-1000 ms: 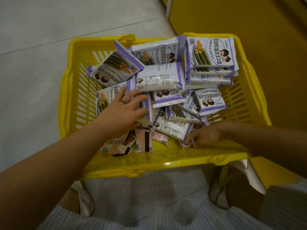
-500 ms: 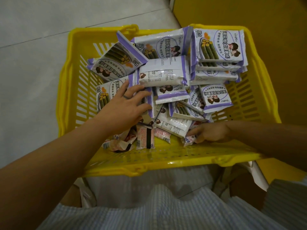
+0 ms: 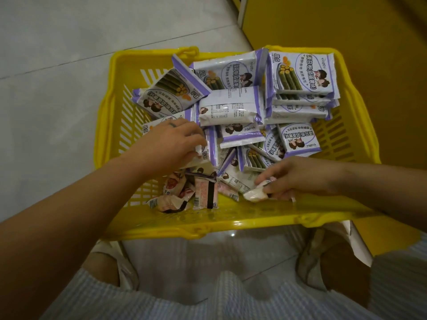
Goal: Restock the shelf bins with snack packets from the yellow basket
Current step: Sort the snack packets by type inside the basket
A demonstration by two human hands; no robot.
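The yellow basket [image 3: 111, 125] sits on the floor in front of me, full of several white-and-purple snack packets [image 3: 231, 105]. Small pink-and-white packets [image 3: 204, 192] lie along its near side. My left hand [image 3: 168, 144] is inside the basket at the left, its fingers curled around the edge of a purple-and-white packet [image 3: 208, 148]. My right hand [image 3: 298, 179] is at the near right, pinching a small pale packet [image 3: 255, 192] just above the basket floor.
A yellow shelf unit [image 3: 346, 31] stands at the right behind the basket. Grey floor tiles [image 3: 46, 65] spread to the left. My feet in pale sandals [image 3: 124, 271] rest just in front of the basket's near rim.
My left hand's fingers have curled from flat on the pile to gripping a packet's edge. My right hand has lifted a small pale packet slightly. The view has shifted downward.
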